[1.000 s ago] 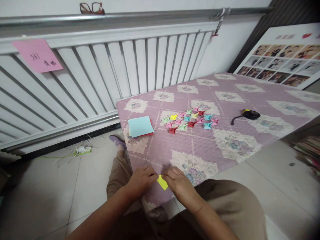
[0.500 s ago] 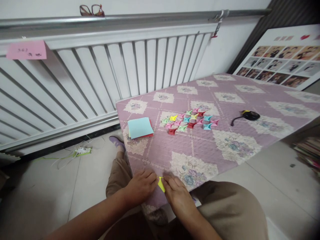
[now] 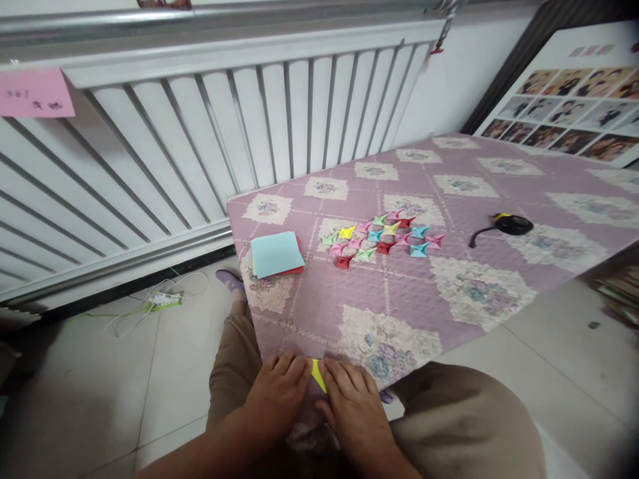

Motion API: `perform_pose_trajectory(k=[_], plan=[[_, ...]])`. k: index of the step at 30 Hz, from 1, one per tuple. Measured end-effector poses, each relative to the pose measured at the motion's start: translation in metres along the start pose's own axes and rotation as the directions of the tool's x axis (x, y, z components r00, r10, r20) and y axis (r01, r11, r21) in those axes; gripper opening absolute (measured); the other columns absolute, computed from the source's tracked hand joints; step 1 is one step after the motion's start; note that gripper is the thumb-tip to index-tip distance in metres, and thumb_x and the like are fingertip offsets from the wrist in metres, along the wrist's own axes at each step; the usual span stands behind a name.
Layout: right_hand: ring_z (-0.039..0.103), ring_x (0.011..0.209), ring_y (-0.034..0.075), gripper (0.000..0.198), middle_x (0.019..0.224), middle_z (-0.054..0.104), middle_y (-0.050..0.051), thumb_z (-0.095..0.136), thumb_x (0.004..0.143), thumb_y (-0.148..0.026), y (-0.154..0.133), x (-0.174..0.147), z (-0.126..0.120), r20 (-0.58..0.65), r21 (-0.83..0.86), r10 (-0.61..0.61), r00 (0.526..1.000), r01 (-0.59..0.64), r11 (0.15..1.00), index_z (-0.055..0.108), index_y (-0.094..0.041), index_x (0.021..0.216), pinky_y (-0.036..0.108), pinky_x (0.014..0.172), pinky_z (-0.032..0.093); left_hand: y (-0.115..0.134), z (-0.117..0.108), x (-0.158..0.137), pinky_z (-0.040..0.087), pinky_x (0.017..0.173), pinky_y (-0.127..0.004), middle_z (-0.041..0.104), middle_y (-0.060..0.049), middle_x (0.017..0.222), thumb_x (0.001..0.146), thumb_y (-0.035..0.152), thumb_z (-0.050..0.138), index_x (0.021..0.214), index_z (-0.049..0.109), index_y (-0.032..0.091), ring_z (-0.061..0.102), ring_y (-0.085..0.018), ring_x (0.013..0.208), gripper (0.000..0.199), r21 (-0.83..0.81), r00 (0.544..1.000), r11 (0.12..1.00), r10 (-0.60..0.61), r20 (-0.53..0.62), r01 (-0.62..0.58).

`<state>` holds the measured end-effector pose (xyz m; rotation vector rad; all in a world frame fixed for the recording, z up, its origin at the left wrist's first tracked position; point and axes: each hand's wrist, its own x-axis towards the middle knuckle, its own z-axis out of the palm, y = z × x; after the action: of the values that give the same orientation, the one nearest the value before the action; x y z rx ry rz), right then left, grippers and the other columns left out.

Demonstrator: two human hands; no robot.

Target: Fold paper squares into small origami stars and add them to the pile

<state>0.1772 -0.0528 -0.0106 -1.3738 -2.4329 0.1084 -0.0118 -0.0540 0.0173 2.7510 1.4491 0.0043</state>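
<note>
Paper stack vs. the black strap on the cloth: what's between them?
In the head view, a cluster of small folded paper stars lies on the purple tablecloth between the paper stack and the black strap.

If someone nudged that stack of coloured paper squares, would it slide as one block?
Probably not: the paper stack is loose thin sheets, already slightly fanned, so the top ones would likely skid. It looks light, and the quilted cloth may grip the bottom sheet.

Soft, even indoor light, faint shadows, wide-angle bending and dark corners.
</note>
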Motion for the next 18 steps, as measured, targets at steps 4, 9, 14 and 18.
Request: perform_pose_trajectory(k=[4,9,14,18], plan=[[0.053,0.109,0.029,0.044,0.121,0.063,0.005,0.063,0.081,-0.039,0.0,-0.003,0.001,-0.036,0.003,0.029,0.999,-0.029,1.0,0.054,-0.027,0.122,0.048,0.094,0.032,0.007,0.005,-0.001,0.039,0.091,-0.04,0.057,-0.011,0.119,0.094,0.023,0.042,0.128,0.05,0.018,0.049,-0.025,0.11,0.035,0.013,0.994,0.995,-0.103,-0.03,0.103],[0.054,0.108,0.029,0.039,0.121,0.063,0.005,0.054,0.086,-0.04,0.003,-0.007,-0.003,-0.076,-0.017,0.041,0.996,-0.042,0.999,0.054,-0.025,0.122,0.048,0.092,0.032,0.012,0.01,0.0,0.039,0.091,-0.042,0.058,-0.012,0.12,0.093,0.024,0.044,0.127,0.051,0.016,0.051,-0.027,0.11,0.036,0.02,0.987,0.987,-0.16,-0.024,0.16],[0.054,0.109,0.029,0.039,0.123,0.062,0.004,0.052,0.087,-0.042,0.004,-0.012,-0.002,-0.108,-0.016,0.082,0.991,-0.084,0.996,0.053,-0.027,0.124,0.047,0.091,0.033,0.015,0.007,0.001,0.041,0.089,-0.044,0.055,-0.011,0.123,0.093,0.028,0.046,0.134,0.044,0.022,0.049,-0.029,0.112,0.041,0.027,0.989,0.989,-0.148,-0.002,0.148],[0.053,0.11,0.029,0.039,0.123,0.062,0.005,0.051,0.088,-0.041,0.006,-0.015,-0.003,-0.132,-0.017,0.103,0.986,-0.106,0.994,0.053,-0.025,0.124,0.046,0.09,0.034,0.018,0.004,0.002,0.043,0.087,-0.047,0.054,-0.014,0.123,0.094,0.033,0.044,0.133,0.045,0.027,0.05,-0.032,0.111,0.04,0.045,0.992,0.991,-0.128,0.01,0.128]])
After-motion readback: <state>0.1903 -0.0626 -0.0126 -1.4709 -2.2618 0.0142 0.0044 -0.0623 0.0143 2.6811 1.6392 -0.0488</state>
